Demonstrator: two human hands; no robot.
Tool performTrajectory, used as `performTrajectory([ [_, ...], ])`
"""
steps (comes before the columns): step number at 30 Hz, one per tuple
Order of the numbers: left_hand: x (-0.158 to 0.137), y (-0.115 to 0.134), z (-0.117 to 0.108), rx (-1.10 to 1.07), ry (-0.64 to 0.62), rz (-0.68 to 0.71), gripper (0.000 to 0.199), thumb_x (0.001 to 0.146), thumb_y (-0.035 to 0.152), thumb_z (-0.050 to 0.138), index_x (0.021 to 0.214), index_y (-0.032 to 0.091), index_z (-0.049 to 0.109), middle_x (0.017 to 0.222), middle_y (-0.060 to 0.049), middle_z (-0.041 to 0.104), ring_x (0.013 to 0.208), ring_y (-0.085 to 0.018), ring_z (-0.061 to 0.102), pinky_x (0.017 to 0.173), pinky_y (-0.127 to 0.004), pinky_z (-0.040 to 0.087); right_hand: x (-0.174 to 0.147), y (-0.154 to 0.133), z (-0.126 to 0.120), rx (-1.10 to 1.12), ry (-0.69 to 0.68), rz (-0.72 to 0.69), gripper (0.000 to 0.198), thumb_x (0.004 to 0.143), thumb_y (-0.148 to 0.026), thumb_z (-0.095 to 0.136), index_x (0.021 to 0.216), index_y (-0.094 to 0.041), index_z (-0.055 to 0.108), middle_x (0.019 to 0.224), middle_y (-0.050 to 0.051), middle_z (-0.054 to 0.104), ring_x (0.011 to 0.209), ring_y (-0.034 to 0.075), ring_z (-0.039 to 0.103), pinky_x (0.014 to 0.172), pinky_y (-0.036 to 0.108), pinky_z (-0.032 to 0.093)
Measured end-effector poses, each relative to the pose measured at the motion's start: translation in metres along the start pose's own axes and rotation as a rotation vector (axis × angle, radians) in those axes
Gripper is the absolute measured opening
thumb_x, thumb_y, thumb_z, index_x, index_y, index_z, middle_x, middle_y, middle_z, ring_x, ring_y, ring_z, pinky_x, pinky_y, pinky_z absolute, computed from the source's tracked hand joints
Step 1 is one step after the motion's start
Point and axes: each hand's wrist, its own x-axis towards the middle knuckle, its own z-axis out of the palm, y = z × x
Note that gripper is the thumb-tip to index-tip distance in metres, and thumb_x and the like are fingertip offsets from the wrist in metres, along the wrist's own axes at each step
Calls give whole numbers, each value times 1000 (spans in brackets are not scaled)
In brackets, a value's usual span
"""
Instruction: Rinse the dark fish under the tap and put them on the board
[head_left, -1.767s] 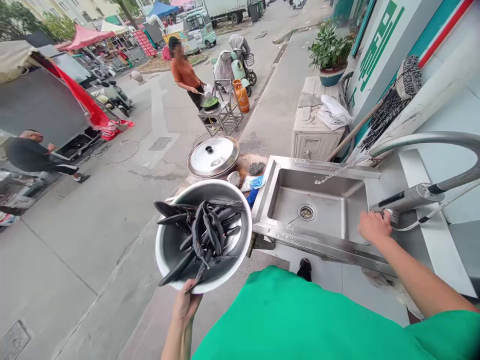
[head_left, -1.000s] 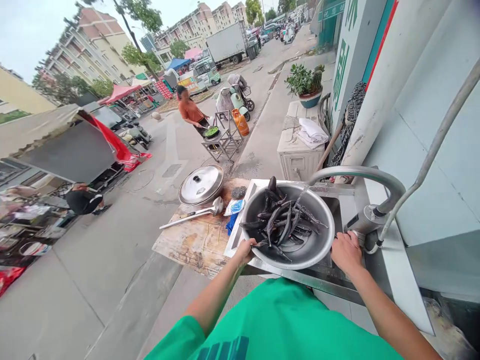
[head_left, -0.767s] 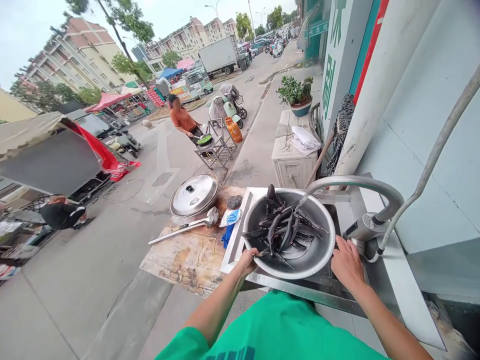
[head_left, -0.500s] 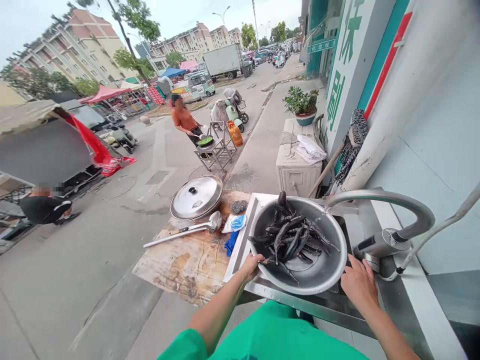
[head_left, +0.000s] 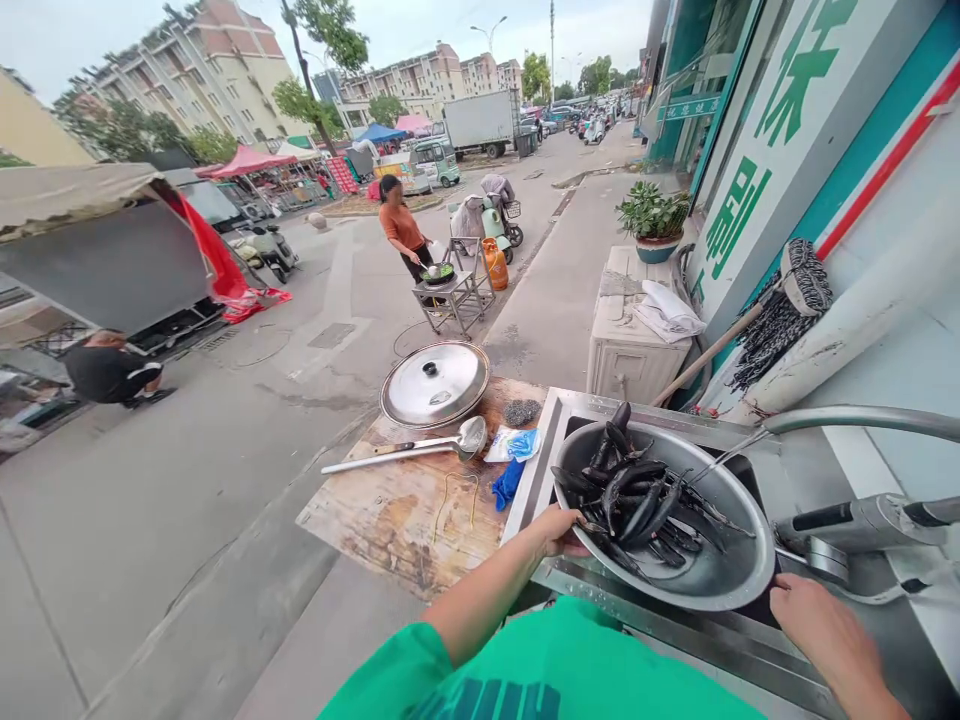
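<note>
You have the basin over the sink, and a thin water stream from the tap enters over its far right rim; placing looks done, wetting looks early, with the dark vegetables heaped inside and no water level readable. Your left hand is closed round the left rim; your right hand is at the right rim, fingers mostly hidden, can't tell how firmly it grips. Versus the first frame, the basin is over the sink instead of left of it, and your right hand is off the tap
</note>
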Motion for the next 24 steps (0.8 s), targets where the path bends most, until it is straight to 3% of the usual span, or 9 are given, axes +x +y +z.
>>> performTrajectory([
  [2,-6,-1,-1,9,3,-1,20,75,14,76,88,21,62,74,-8,71,63,-26,68,71,-47,58,-11,-12,-17,-9,0,84,44,86,-28,44,109,-18,81,131,17,72,92,32,75,64,40,54],
  [4,-8,0,-3,14,17,1,26,79,22,78,98,21,60,77,-6,71,63,-24,67,72,-44,58,-16,-31,-34,-29,34,56,48,93,-26,37,116,-16,78,137,15,69,99,29,73,72,39,53],
  [7,-9,7,-9,-8,88,12,38,79,29,81,109,22,58,75,-2,69,67,-22,67,74,-41,59,-8,-62,-53,-50,3,-69,44,97,-25,39,118,-15,76,132,15,70,98,24,70,77,34,51],
  [11,-14,23,-17,-87,227,59,33,83,25,76,110,23,56,74,-1,65,67,-20,65,74,-42,60,14,-97,-68,-255,-8,-149,32,97,-29,51,104,-11,76,110,21,73,106,34,65,88,42,45],
  [14,-21,33,-19,-61,333,121,34,78,17,78,105,21,58,84,-5,67,82,-23,69,81,-42,58,30,-121,-68,-314,-5,-440,20,92,-27,61,93,-12,75,99,20,74,113,36,62,101,47,39],
  [16,-26,39,-19,-45,485,287,44,69,10,82,106,20,61,97,-9,70,106,-28,69,91,-39,54,40,-136,-60,-285,-82,-728,15,86,-20,69,99,-14,74,106,17,75,116,32,62,107,45,36],
  [18,-30,45,-17,-25,578,495,53,64,5,84,110,21,63,109,-11,71,123,-30,63,99,-35,49,49,-149,-48,-280,-126,-902,24,86,-11,64,108,-16,73,109,14,75,115,27,63,110,42,34],
  [21,-37,57,-8,88,525,641,55,65,2,83,114,22,68,111,-10,72,123,-30,63,104,-34,45,60,-154,-38,-320,-92,-913,31,92,-4,50,109,-14,73,102,14,76,102,23,68,109,39,35],
  [24,-38,66,12,258,329,584,44,70,4,82,110,18,74,104,-9,74,108,-26,68,101,-34,47,65,-132,-55,-290,-246,-884,13,88,-15,62,86,-18,74,89,10,76,90,23,69,98,37,40],
])
